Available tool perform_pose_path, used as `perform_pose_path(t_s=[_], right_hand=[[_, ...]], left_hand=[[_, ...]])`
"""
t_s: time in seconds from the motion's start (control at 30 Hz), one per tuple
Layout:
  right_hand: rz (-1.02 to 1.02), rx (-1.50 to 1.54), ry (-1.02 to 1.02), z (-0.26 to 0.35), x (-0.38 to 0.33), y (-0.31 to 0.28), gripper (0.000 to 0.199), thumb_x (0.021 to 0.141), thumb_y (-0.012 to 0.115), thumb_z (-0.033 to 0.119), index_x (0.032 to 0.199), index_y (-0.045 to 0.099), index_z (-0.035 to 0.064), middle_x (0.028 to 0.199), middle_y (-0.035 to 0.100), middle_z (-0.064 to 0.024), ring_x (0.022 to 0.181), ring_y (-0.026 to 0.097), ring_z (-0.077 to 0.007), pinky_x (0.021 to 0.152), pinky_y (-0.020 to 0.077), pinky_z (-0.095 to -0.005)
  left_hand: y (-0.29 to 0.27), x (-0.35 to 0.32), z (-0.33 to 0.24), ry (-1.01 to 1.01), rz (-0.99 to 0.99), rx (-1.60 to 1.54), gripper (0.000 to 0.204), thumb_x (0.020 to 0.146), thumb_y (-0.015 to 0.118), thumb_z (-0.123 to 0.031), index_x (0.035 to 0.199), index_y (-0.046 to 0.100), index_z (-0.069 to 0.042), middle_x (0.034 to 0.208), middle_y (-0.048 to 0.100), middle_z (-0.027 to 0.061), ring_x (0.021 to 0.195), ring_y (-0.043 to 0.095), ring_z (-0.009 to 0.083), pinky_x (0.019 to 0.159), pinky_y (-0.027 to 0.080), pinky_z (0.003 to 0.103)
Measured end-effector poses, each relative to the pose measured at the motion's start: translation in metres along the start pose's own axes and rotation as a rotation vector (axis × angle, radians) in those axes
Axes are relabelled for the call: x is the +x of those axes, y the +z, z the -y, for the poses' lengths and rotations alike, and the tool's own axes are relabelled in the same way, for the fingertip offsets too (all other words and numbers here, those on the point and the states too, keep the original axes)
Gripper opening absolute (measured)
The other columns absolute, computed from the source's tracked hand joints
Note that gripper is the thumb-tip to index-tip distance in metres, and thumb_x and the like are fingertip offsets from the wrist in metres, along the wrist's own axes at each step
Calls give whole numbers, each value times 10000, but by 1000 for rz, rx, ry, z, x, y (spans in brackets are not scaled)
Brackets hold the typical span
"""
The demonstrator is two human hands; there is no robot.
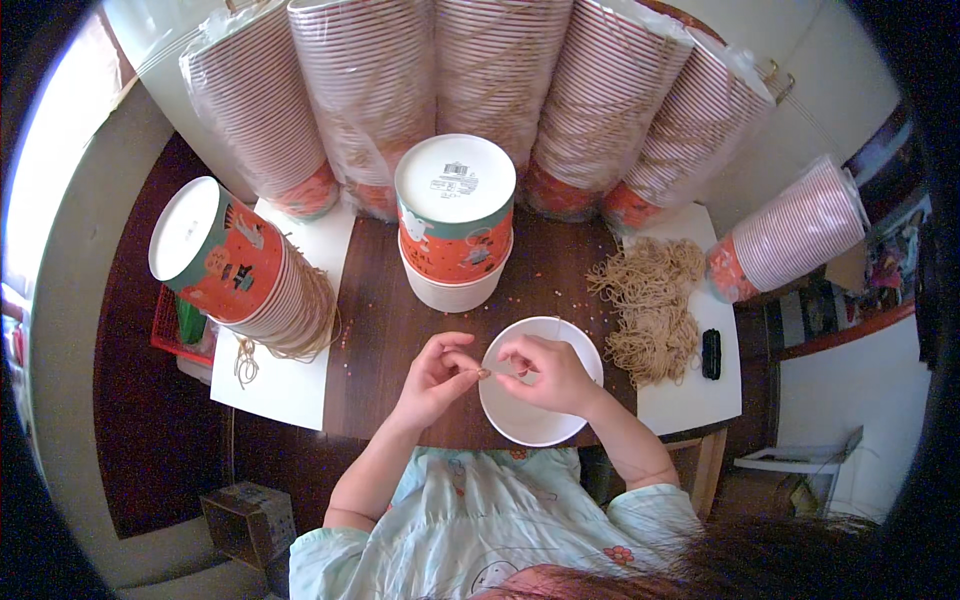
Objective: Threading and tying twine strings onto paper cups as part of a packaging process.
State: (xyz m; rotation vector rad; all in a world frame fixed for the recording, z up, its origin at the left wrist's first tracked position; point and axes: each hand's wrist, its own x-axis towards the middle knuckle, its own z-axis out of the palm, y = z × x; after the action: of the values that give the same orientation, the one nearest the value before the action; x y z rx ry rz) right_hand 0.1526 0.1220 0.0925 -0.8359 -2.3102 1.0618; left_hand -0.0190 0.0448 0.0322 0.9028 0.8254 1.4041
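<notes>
Just over the left rim of a white paper bucket (535, 428), my left hand (440, 378) pinches a small tan bit that looks like cord (484, 374) between thumb and fingertips. My right hand (550, 375) hangs over the bucket's opening, its thumb and index finger curled close together beside the left fingertips. Whatever lies in those right fingers is too small to make out. The bucket stands upright at the table's near edge. To its right lies a heap of loose tan cords (655, 315).
An upside-down orange printed bucket (455, 245) tops a short stack in the middle. Another stack (240, 265), wrapped with cords, leans at the left. Tall plastic-wrapped bucket stacks (500, 80) line the back. A black object (711, 354) lies right of the cords. Small bits dot the brown tabletop (375, 270).
</notes>
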Motion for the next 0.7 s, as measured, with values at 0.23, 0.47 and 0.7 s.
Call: perform_pose_path(t_s=[0.23,0.47,0.7], right_hand=[[-95,-58,-247,-5,-1,10,168,652,724,141,790,644,87,732,597,-32,639,588,-179,537,467,-285],[-156,-20,-233,-8,0,14,64,685,687,86,731,649,64,714,608,-41,622,590,-184,544,467,-278],[-81,155,-28,-9,3,12,85,736,646,143,754,636,60,733,609,-57,632,590,-187,562,464,-284]], left_hand=[[3,1,0,1,-3,-13,406,806,544,39,1170,377,-33,896,602,77,846,566,116,751,434,219],[4,-1,-6,-11,-1,17,386,815,529,21,1173,392,-32,944,592,77,879,544,107,770,424,230],[3,2,-10,260,15,744,147,721,604,-33,867,588,-32,910,567,84,872,526,221,754,414,282]])
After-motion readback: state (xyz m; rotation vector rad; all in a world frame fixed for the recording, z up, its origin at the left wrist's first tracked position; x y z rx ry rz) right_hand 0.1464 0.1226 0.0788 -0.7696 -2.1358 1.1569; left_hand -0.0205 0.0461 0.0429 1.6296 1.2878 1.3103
